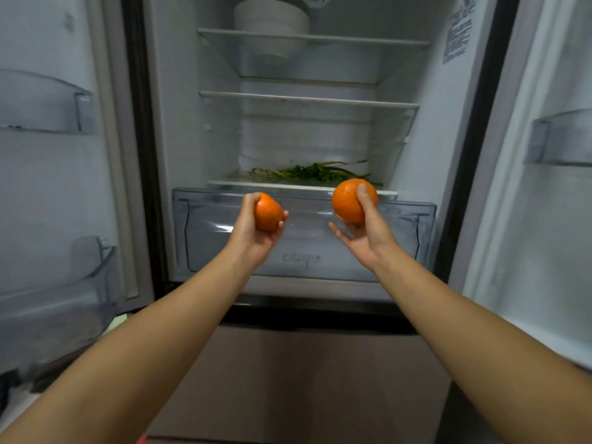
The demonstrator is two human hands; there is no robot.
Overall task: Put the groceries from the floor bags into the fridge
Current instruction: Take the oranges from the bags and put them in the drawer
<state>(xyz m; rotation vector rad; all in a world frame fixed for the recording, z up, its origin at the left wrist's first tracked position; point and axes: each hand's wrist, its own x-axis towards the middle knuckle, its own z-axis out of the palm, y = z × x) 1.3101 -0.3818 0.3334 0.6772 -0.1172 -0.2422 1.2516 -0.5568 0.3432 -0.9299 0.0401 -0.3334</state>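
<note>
Head view
Forearms: both reach forward and up from the bottom corners toward the open fridge [179,123], left arm on the left, right arm on the right, neither crossing.
Left hand [253,232]: palm turned inward, fingers and thumb curled round the left orange [267,213], which sits at the fingertips and shows past them on the right.
Right hand [365,229]: thumb laid over the front of the right orange [350,200], fingers cupped beneath it; the lower fingers look partly spread, yet the fruit is plainly held.
Key relation: both oranges hang in front of the drawer [304,232], which looks shut; the bottom shelf [301,186] lies just behind and above its top edge. The right orange is the higher one, level with that shelf's front lip, so by my judgement the right hand is nearer to setting down there.
Long axis: none to speak of (both fruits are near round), so how they are turned hardly matters.
On the shelf: greens [317,173] lie toward the back and right, just behind the right orange; the left part shows more bare room.
Higher up: a middle shelf [307,100] and a top shelf [310,36] carrying stacked bowls [272,20].
Task state: fruit not yet in the fridge; floor bags are out of sight.
</note>
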